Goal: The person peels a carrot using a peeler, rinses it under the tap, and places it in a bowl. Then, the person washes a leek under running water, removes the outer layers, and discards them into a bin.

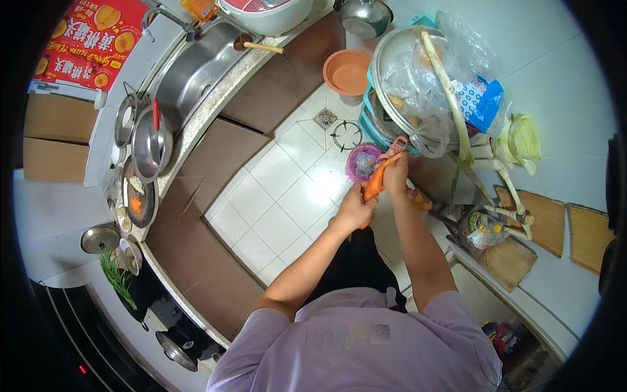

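Observation:
A large orange carrot (374, 187) is held between both hands, over a small purple basket lined with a plastic bag (363, 161) that stands lower down. My left hand (356, 208) is closed around the carrot's thick lower part. Near its upper end, my right hand (396, 174) grips a pink peeler (396, 147), whose perforated part shows above the fingers. An orange strip lies along the peeler by the right fingers. The blade itself is hard to make out.
At right, a steel-rimmed basin (379, 63) holds plastic bags, with a long leek (443, 83) across it. An orange tub (346, 72) stands beyond. At left, the counter bears a sink (196, 73), a steel bowl (151, 147) and a round cutting board (147, 215) with chopped food.

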The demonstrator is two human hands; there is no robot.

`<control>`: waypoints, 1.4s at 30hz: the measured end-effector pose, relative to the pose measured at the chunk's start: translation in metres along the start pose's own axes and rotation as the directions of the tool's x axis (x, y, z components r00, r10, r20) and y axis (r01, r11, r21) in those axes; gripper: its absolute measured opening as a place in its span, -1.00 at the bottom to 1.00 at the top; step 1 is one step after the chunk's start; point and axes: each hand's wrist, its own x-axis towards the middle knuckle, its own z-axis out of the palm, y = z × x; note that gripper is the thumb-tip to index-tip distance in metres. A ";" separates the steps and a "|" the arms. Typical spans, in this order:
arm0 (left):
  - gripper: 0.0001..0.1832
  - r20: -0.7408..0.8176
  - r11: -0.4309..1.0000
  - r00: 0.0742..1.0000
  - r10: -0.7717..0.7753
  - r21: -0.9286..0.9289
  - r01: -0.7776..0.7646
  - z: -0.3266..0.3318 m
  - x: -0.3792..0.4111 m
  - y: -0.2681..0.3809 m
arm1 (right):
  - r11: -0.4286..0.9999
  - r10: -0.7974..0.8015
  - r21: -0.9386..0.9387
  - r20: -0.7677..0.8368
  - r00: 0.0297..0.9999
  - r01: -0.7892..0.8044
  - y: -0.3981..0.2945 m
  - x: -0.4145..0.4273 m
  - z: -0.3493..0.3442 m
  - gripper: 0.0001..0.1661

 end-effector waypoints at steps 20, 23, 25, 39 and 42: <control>-0.57 0.142 0.861 0.988 -0.057 -0.495 0.121 0.013 0.015 -0.057 | 0.961 0.268 -0.074 0.013 0.963 -0.266 0.055 0.030 -0.004 -0.68; -0.58 0.078 0.832 0.995 -0.057 -0.547 0.091 0.025 0.024 -0.060 | 0.985 0.166 0.050 -0.031 0.986 -0.164 0.091 0.053 -0.016 -0.69; -0.58 0.031 0.814 0.995 -0.094 -0.573 0.095 0.026 0.033 -0.069 | 0.963 0.268 -0.007 -0.026 0.963 -0.269 0.069 0.053 -0.014 -0.70; -0.56 -0.026 0.754 0.960 -0.277 -0.625 0.201 0.051 0.099 -0.133 | 0.862 0.204 -0.463 -0.052 0.978 -0.204 0.177 0.112 -0.033 -0.68; -0.56 -0.005 0.739 0.961 -0.275 -0.641 0.208 0.056 0.099 -0.134 | 0.936 0.330 -0.114 -0.041 0.943 -0.332 0.190 0.115 -0.041 -0.72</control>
